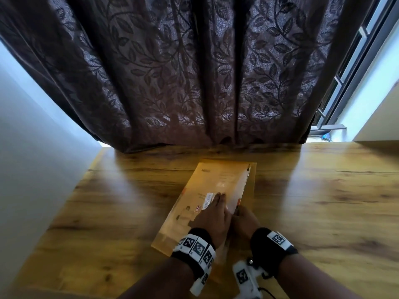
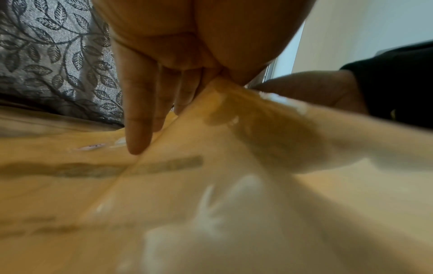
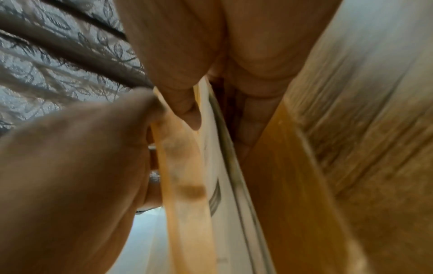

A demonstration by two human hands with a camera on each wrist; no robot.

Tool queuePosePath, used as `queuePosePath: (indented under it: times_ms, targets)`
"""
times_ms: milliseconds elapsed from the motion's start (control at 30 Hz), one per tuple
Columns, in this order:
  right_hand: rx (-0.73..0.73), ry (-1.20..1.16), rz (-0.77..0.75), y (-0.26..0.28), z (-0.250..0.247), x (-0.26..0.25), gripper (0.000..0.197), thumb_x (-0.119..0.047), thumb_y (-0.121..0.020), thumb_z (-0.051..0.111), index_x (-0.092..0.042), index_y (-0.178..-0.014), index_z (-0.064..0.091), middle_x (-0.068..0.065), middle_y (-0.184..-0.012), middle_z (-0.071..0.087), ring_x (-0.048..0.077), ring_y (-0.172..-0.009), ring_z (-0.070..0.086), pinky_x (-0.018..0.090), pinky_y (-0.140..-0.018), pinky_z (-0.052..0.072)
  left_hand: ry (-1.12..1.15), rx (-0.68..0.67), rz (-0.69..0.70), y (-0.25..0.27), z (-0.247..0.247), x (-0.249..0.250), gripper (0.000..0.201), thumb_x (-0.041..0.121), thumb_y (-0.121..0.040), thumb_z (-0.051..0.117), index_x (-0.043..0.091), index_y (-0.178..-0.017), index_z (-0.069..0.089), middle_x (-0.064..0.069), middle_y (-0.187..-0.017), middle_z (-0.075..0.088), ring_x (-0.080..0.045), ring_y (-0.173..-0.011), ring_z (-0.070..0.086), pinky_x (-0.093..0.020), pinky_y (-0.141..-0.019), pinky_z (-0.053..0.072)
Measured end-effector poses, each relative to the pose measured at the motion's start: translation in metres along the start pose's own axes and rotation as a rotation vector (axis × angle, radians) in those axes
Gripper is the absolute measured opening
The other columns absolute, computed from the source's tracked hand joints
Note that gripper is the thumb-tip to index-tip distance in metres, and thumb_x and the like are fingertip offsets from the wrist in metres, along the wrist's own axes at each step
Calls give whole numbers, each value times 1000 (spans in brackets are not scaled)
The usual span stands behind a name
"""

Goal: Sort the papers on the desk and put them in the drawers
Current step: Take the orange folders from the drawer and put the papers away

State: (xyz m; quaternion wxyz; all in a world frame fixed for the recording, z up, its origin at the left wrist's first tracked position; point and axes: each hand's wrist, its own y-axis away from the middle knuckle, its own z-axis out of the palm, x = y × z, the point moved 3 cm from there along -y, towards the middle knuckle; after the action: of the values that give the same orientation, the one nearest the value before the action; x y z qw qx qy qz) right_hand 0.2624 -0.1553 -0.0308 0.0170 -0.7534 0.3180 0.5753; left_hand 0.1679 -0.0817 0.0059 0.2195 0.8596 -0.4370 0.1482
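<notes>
A translucent yellow folder [image 1: 216, 175] with white papers inside lies on the wooden desk [image 1: 323, 201], near the middle. My left hand [image 1: 212, 210] rests flat on its cover, fingers [image 2: 138, 129] straight and touching the plastic [image 2: 164, 176]. Just to the right, my right hand [image 1: 243, 219] grips the folder's right edge. In the right wrist view its thumb [image 3: 185, 107] lies over the yellow cover [image 3: 182, 166] and the white papers [image 3: 218, 166], with the other fingers curled underneath. No drawer is in view.
A dark leaf-patterned curtain [image 1: 194, 72] hangs down to the desk's far edge. A white wall [image 1: 26, 147] borders the desk on the left, and a window frame [image 1: 345, 83] stands at the far right. Bare wood surrounds the folder.
</notes>
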Motion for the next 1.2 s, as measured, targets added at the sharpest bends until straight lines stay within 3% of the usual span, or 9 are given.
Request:
queuePosePath:
  times_ms: [133,367,467,567,633,800,967,1133,1200]
  targets:
    - [83,72,112,6,-17,13,19,-20,-98,60,-23,-82,70,-3,-80,73,12,-72,69,22,-63,53,-17,-33,17,6,-4,-1,71,50,-92,14,17,-155,16,-4,-162,19,-22,-144,30,-39,-114,34]
    - [0,140,165,2,-14,18,22,-25,-99,60,-20,-81,73,0,-82,74,13,-75,71,26,-71,58,-119,-129,-2,7,7,1,57,40,-104,20,17,-155,13,-2,-163,14,-24,-145,28,-41,-113,33]
    - [77,82,223,9,-25,27,24,-26,-98,59,-21,-79,73,-3,-75,74,10,-66,70,23,-61,56,-146,-168,-7,9,10,0,55,37,-105,20,17,-155,12,0,-163,12,-23,-145,26,-41,-114,32]
    - [263,11,254,23,-44,37,14,-28,-97,59,-22,-103,70,0,-88,74,18,-78,70,37,-74,60,-120,-147,-9,10,11,3,55,36,-105,20,18,-156,12,1,-163,12,-21,-146,25,-40,-115,31]
    - [319,-62,278,29,-53,42,33,-34,-98,59,-19,-127,60,2,-108,70,19,-90,67,33,-76,56,-88,-94,3,12,9,8,55,37,-104,21,19,-155,13,2,-163,14,-20,-144,28,-38,-114,32]
    - [200,-537,309,34,-54,44,52,-64,-84,65,-23,-115,71,5,-99,78,27,-92,74,50,-84,61,-77,-35,10,17,4,23,54,37,-104,21,21,-155,15,3,-162,17,-22,-141,34,-38,-111,35]
    - [12,-652,386,27,-47,42,68,-72,-74,71,-17,-114,71,10,-105,77,29,-97,73,44,-85,57,-109,-60,30,29,11,34,52,36,-105,22,22,-155,15,4,-162,16,-17,-146,25,-37,-113,32]
    - [-1,-654,464,26,-24,40,24,-22,-96,61,1,-101,63,18,-82,69,31,-73,67,36,-63,57,-146,-85,73,44,41,23,51,36,-103,29,27,-152,21,1,-158,26,-21,-142,29,-46,-108,39]
    - [27,-621,464,20,-18,44,19,-17,-97,58,0,-105,61,16,-81,66,30,-67,64,38,-63,57,-131,-23,49,58,46,6,54,44,-101,30,27,-151,23,0,-156,30,-20,-141,31,-42,-111,37]
